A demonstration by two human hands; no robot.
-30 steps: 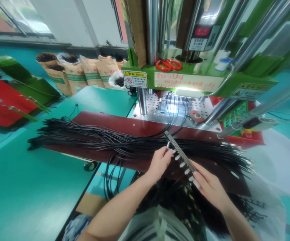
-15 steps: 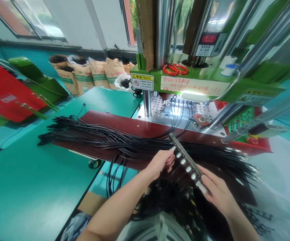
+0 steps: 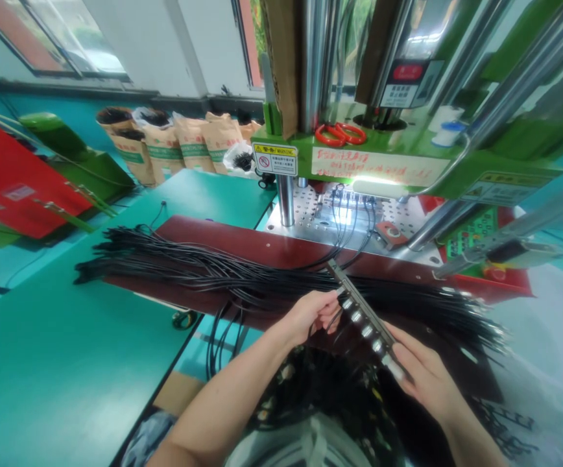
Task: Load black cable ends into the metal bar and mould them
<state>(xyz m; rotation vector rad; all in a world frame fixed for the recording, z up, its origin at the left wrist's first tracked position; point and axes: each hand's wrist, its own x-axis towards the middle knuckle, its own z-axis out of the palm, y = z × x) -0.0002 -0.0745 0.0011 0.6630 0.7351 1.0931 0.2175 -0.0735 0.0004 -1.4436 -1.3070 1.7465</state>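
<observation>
Low and right of centre, the right hand (image 3: 420,366) grips the end of a dark metal bar (image 3: 366,308) lined with shiny silvery connectors, while the left hand (image 3: 313,314) pinches a small connector (image 3: 340,291) against its upper end. Beyond run smooth black cables (image 3: 203,269) across a reddish-brown board (image 3: 242,241); at upper centre, a yellow-topped label (image 3: 275,159) on the green press (image 3: 383,152) reads "WARNING".

Pale top (image 3: 305,447) with dark stripes, bare forearms (image 3: 235,383)

Red-handled scissors (image 3: 330,135) on the green machine ledge (image 3: 305,139).
</observation>
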